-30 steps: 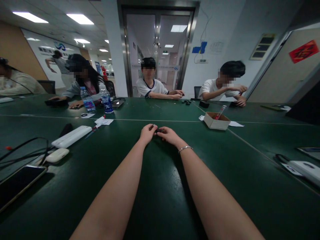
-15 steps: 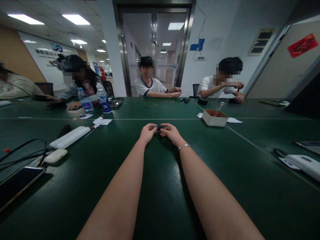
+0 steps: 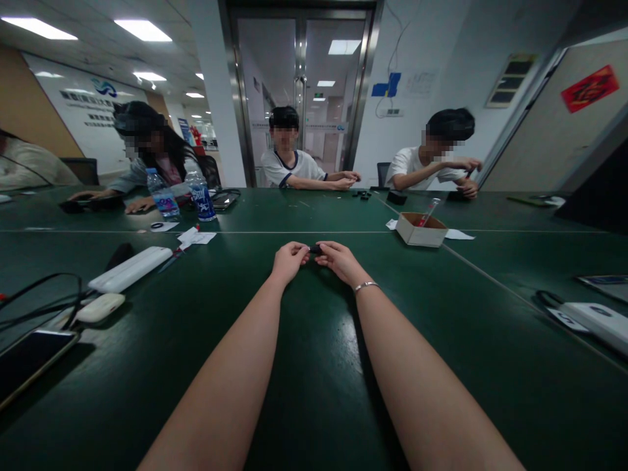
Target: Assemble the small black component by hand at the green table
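Observation:
A small black object (image 3: 314,249), too small to name, is held between my two hands just above the green table (image 3: 314,353). My left hand (image 3: 291,260) pinches its left end with thumb and fingertips. At its other end, the fingers of my right hand (image 3: 339,260) are closed on it, the thumb underneath. A silver bracelet (image 3: 366,286) circles my right wrist. The fingers partly cover the black object, so its full shape is hidden.
Ahead to the right stands a cardboard box (image 3: 420,230) with a red-and-clear tool in it. Left are two water bottles (image 3: 200,193), a white power bank (image 3: 130,269), a white case (image 3: 101,307) and a phone (image 3: 36,360). Several people sit across the table.
My hands have shifted slightly, the right one a little to the right, and more of the black object shows between the fingers. The view has turned slightly.

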A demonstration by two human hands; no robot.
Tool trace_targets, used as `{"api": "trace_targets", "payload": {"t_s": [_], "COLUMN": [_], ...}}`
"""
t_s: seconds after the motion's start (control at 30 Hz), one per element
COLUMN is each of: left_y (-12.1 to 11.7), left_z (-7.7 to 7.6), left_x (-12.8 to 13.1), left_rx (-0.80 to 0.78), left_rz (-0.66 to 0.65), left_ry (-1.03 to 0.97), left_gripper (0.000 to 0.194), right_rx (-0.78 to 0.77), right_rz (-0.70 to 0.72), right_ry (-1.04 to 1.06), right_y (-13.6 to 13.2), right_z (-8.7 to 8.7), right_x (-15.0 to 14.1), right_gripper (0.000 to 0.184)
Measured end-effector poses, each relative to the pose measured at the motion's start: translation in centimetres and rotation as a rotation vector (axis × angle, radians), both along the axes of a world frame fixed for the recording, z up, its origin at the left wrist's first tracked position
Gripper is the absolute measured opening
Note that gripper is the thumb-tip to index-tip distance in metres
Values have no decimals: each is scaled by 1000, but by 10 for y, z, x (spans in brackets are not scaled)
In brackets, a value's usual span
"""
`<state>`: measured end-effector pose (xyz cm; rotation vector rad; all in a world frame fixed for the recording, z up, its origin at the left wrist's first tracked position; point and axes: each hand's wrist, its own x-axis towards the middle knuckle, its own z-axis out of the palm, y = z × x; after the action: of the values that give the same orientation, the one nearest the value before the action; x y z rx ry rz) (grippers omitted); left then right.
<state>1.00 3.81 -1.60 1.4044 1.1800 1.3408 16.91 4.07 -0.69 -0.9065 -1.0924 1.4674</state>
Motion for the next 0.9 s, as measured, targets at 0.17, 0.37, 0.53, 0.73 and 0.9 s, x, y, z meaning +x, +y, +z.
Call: {"api": "trace_targets", "payload": {"t_s": [0.17, 0.37, 0.53, 0.73, 0.9], "left_y": [1, 2, -1, -6, -7], "left_z": [-1, 0, 1, 5, 5], "left_x": [-3, -6, -8, -7, -6], "left_rx": [0, 9, 20, 10, 2], "left_rz": [16, 29, 43, 65, 77], "left_ry": [9, 83, 172, 218, 256], "left_gripper": [16, 21, 26, 27, 30], "right_rx": [2, 8, 8, 4, -1], "right_rz": [12, 15, 23, 30, 35], "right_ry": [8, 21, 25, 40, 48], "right_y": [0, 4, 8, 8, 6], "right_z": [0, -4, -8, -8, -6], "right_x": [0, 2, 3, 3, 4], "right_gripper": [7, 14, 16, 16, 17]}}
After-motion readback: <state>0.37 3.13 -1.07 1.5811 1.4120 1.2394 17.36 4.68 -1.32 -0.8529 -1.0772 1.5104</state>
